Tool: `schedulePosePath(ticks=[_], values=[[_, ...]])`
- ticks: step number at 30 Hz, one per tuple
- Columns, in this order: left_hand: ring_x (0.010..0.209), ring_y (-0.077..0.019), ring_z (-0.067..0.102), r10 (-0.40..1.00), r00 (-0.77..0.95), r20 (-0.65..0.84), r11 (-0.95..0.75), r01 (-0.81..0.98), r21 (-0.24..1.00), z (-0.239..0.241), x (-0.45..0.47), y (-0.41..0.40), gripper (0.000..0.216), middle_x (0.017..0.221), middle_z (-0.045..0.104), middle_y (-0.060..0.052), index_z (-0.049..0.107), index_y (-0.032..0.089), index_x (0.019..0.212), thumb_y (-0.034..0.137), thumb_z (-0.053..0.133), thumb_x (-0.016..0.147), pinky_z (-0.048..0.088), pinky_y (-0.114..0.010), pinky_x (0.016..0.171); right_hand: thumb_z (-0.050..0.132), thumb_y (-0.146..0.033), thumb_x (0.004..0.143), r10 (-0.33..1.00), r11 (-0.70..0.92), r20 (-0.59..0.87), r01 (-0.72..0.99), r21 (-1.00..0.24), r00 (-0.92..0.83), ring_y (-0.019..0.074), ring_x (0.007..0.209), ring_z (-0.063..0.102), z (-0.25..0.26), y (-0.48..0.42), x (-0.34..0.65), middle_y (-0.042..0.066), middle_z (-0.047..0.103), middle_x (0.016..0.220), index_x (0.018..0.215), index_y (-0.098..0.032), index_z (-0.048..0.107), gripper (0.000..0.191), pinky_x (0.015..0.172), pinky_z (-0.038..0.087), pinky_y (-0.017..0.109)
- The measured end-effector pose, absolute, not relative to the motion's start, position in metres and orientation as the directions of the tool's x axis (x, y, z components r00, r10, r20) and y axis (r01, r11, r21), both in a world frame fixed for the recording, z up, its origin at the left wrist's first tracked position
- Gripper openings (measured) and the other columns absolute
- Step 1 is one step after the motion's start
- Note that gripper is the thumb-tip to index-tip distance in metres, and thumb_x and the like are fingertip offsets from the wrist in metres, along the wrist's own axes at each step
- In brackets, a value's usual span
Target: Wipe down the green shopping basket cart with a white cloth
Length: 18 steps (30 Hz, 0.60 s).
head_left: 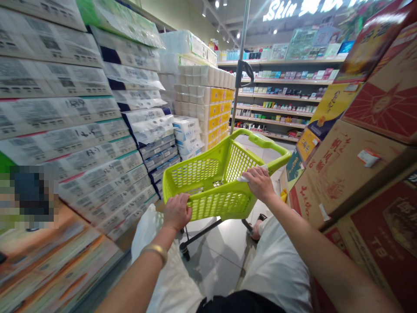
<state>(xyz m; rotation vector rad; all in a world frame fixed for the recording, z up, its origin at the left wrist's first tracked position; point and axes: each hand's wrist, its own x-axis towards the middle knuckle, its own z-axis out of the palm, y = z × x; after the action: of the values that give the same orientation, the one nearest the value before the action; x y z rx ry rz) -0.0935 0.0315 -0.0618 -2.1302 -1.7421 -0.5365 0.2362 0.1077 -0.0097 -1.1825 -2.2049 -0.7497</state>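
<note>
A lime-green plastic shopping cart (pixel 208 204) with lattice walls stands turned sideways in front of me. Its basket shows only a little of its floor, and I make out no goods inside. My left hand (pixel 177 211) is closed over the rim at the near left corner. Farther along the near rim, my right hand (pixel 259 182) is closed round the edge near the handle (pixel 260 141). Something thin and white (pixel 243 178) shows beneath the right fingers; I cannot tell what it is. A gold bracelet (pixel 157 252) circles my left wrist.
Stacked white tissue packs (pixel 97 130) rise close on the left, with paper rolls (pixel 208 95) behind. Cardboard cartons (pixel 335 165) crowd the right. A metal pole (pixel 243 39) with a black grip stands beyond the cart. Shelves of small goods (pixel 283 82) span the back.
</note>
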Motion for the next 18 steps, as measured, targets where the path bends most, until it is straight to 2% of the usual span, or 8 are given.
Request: schedulePosePath(ticks=[9, 18], values=[[0.089, -0.0267, 0.057, 0.862, 0.285, 0.419, -0.288, 0.956, -0.056, -0.060, -0.116, 0.058, 0.033, 0.093, 0.062, -0.010, 0.054, 0.016, 0.101, 0.013, 0.048, 0.069, 0.044, -0.038, 0.081, 0.054, -0.015, 0.085, 0.565, 0.449, 0.683, 0.867, 0.216, -0.463, 0.0208, 0.101, 0.051, -0.003, 0.106, 0.243, 0.003, 0.066, 0.104, 0.102, -0.026, 0.066, 0.024, 0.101, 0.027, 0.034], [0.088, -0.0256, 0.058, 0.870, 0.311, 0.382, -0.333, 0.943, -0.011, -0.056, -0.133, 0.077, 0.028, 0.089, 0.062, -0.009, 0.054, 0.019, 0.096, 0.013, 0.045, 0.070, 0.045, -0.038, 0.081, 0.054, -0.016, 0.085, 0.589, 0.438, 0.673, 0.877, 0.200, -0.447, 0.0213, 0.107, 0.050, 0.011, 0.104, 0.272, 0.004, 0.065, 0.111, 0.108, -0.025, 0.064, 0.027, 0.102, 0.026, 0.034]])
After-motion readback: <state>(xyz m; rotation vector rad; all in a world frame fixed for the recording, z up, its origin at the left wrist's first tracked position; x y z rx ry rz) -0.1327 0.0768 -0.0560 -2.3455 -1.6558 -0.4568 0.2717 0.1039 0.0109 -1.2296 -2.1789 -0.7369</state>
